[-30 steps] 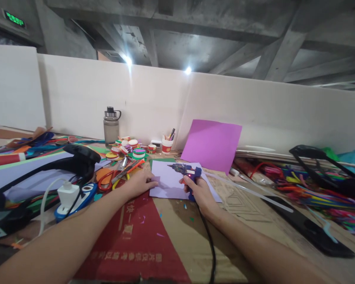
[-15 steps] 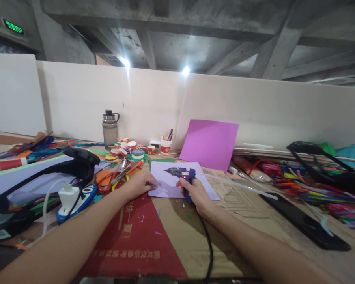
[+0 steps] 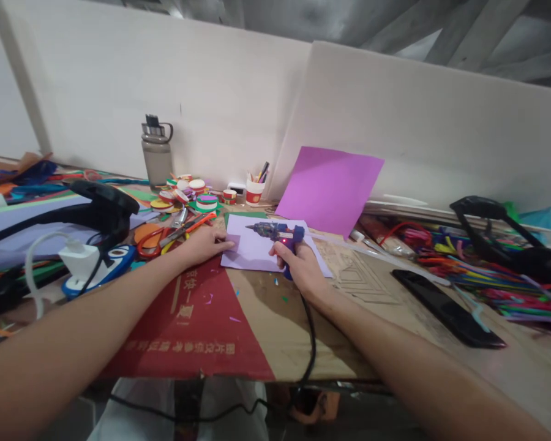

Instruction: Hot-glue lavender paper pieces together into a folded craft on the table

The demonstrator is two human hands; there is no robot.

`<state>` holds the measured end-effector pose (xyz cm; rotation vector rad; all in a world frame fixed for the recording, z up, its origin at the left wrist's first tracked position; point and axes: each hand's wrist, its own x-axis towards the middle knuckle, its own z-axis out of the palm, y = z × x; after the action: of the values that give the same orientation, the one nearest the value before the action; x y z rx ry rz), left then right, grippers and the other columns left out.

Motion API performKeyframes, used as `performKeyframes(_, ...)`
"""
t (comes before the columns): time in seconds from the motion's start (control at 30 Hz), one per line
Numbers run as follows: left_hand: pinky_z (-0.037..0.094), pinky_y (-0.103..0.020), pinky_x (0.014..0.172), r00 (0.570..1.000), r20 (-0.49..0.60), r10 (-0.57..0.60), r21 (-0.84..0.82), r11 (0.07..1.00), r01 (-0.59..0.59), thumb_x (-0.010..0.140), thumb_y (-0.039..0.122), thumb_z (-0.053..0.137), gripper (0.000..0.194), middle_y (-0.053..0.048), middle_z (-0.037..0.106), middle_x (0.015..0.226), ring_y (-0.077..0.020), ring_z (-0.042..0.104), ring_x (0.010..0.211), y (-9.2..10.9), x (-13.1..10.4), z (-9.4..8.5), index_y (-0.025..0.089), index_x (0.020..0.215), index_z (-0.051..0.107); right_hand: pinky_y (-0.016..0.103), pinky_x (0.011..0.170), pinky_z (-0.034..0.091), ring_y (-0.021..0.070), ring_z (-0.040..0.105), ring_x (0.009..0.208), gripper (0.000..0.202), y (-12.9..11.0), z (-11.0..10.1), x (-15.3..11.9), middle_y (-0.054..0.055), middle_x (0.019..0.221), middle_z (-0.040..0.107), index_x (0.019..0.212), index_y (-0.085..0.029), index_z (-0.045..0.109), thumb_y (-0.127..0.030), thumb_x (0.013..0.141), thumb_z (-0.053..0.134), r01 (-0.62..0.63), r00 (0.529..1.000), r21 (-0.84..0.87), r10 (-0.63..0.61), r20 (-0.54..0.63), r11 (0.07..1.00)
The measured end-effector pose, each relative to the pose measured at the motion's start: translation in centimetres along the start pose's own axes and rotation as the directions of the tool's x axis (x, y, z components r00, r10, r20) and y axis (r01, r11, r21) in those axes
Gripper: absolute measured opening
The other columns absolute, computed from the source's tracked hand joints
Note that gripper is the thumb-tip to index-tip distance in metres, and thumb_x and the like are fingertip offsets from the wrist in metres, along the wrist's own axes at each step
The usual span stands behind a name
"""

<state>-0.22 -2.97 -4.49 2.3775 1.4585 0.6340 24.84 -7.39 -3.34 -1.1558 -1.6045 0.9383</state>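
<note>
My right hand (image 3: 303,267) is wrapped round the grip of a blue hot glue gun (image 3: 282,233), whose nozzle points left above a pale lavender sheet of paper (image 3: 252,260). A small red light glows on the gun, and a long clear glue stick (image 3: 349,245) sticks out of its back. The black cord (image 3: 313,343) hangs down over the table's front edge. At the sheet's left edge, my left hand (image 3: 204,245) pinches a small purple piece of paper (image 3: 234,242) between thumb and fingers. Orange-handled scissors (image 3: 152,244) lie just left of that hand.
A magenta sheet (image 3: 333,187) leans against the white wall panel. Behind the hands stand a grey bottle (image 3: 157,156), tape rolls (image 3: 206,203) and a paper cup of pens (image 3: 254,192). A black phone (image 3: 445,306) lies right; a power strip (image 3: 119,262) sits left.
The view has tilted down, so the table's front edge and my legs now show. My left hand has drawn slightly back with the small purple piece, which shows more clearly. The glue gun stays over the sheet.
</note>
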Motion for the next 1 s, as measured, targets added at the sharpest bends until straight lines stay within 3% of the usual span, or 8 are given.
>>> performKeyframes(0.13,0.036,-0.022,0.062,0.999,-0.030,0.036,-0.003,0.999,-0.036,0.086,0.045,0.052,0.035,-0.001,0.065,0.076,-0.0125,0.053,0.069,-0.1,0.1,0.0,0.015,0.077,0.068,0.027,0.058,0.037,0.0143,0.050,0.059,0.032,-0.2,-0.4,-0.2,0.000,0.061,0.055,0.077,-0.017,0.063,-0.048,0.081,0.052,0.017,1.000,-0.058,-0.017,-0.001,0.998)
performKeyframes(0.37,0.031,-0.023,0.054,0.996,-0.053,-0.066,-0.104,0.993,0.060,0.085,0.046,0.052,0.037,0.003,0.056,0.059,-0.0113,0.046,0.058,0.4,0.0,-0.1,0.014,0.068,0.062,0.032,0.073,0.042,0.0214,0.059,0.078,0.027,-0.2,-0.5,-0.7,0.005,0.079,0.067,0.088,-0.019,0.068,-0.043,0.081,0.057,0.125,0.992,-0.228,-0.120,0.036,0.966)
performKeyframes(0.57,0.031,-0.023,0.057,0.997,-0.079,-0.024,-0.065,0.998,0.019,0.086,0.045,0.048,0.036,0.002,0.054,0.060,-0.0125,0.047,0.061,0.3,0.0,0.0,0.016,0.067,0.058,0.037,0.087,0.044,0.0250,0.062,0.097,0.032,0.3,0.4,-1.0,0.011,0.107,0.069,0.110,-0.016,0.065,-0.037,0.087,0.054,0.252,0.957,-0.394,-0.168,0.236,0.884)
performKeyframes(0.7,0.031,-0.024,0.058,0.996,-0.088,-0.027,-0.071,0.997,0.021,0.085,0.043,0.049,0.034,0.002,0.055,0.061,-0.0129,0.049,0.062,0.5,-0.1,0.0,0.016,0.067,0.058,0.036,0.086,0.045,0.0258,0.064,0.099,0.034,0.3,1.0,-1.0,0.013,0.106,0.069,0.109,-0.015,0.064,-0.039,0.090,0.051,0.262,0.953,-0.519,-0.133,0.273,0.814)
performKeyframes(1.0,0.033,-0.024,0.057,0.996,-0.087,-0.035,-0.107,0.994,0.026,0.084,0.045,0.049,0.037,0.001,0.059,0.062,-0.0126,0.051,0.061,0.7,-0.2,0.0,0.015,0.070,0.064,0.031,0.083,0.045,0.0240,0.065,0.097,0.033,0.0,2.5,-0.6,0.014,0.103,0.070,0.109,-0.013,0.062,-0.038,0.092,0.049,0.341,0.931,-0.592,-0.175,0.320,0.730)
